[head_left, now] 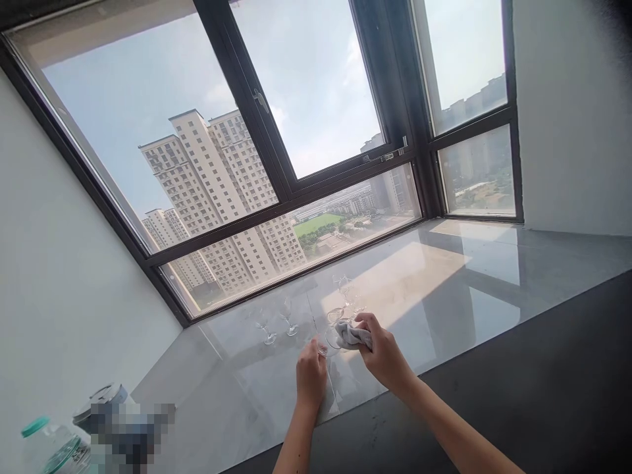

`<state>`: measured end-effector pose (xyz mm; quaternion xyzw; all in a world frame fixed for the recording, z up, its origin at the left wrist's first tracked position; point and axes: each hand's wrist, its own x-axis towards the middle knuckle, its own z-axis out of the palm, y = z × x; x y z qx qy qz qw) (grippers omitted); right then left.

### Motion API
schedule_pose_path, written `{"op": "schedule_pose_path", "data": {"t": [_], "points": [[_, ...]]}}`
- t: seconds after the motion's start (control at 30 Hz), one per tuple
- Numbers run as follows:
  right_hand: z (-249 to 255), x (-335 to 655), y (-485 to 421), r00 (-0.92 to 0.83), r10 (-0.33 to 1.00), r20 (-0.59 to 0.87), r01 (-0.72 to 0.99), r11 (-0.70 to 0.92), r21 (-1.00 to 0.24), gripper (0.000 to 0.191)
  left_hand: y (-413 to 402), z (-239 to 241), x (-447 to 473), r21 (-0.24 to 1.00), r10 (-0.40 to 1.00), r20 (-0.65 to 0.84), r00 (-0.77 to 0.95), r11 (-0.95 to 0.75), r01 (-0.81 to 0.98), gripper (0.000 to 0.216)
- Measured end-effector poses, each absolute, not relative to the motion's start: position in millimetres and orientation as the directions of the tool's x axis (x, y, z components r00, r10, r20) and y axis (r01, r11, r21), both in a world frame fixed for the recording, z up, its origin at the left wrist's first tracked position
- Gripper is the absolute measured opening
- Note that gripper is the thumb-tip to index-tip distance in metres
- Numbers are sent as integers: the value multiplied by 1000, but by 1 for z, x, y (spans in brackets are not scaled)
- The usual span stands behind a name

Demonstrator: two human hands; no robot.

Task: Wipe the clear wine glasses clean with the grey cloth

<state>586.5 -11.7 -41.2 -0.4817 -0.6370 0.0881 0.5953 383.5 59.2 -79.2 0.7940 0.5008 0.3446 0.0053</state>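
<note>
My left hand (312,374) is closed around a clear stemmed glass (332,337), held low over the grey sill. A crumpled grey cloth (351,334) is gripped in my right hand (384,352), against the side of this glass. The cloth and fingers hide part of the glass. To the left, two small stemmed glasses stand upright, a nearer glass (268,334) and a farther glass (290,324). Just beyond my hands is more clear glassware (344,289); its outlines blend into the glare, so I cannot tell how many pieces there are.
The glossy stone sill (237,395) runs beneath a dark-framed window (212,240) and drops off at its front edge. A clear container with a green lid (35,426) and a pale canister (106,398) stand at the lower left, beside a blurred patch.
</note>
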Motion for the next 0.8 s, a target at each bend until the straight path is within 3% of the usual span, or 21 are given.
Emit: {"op": "schedule_pose_path", "data": {"t": [0.23, 0.4, 0.8], "points": [[-88, 665, -7, 301, 689, 659, 717, 292, -633, 32, 70, -86, 382, 542, 842, 468, 268, -513, 665, 34], [-100, 693, 5, 417, 726, 548, 725, 99, -682, 32, 70, -84, 381, 622, 886, 400, 233, -449, 641, 33], [-102, 684, 6, 390, 743, 544, 785, 41, -618, 35, 74, -84, 379, 686, 897, 402, 185, -429, 587, 23]]}}
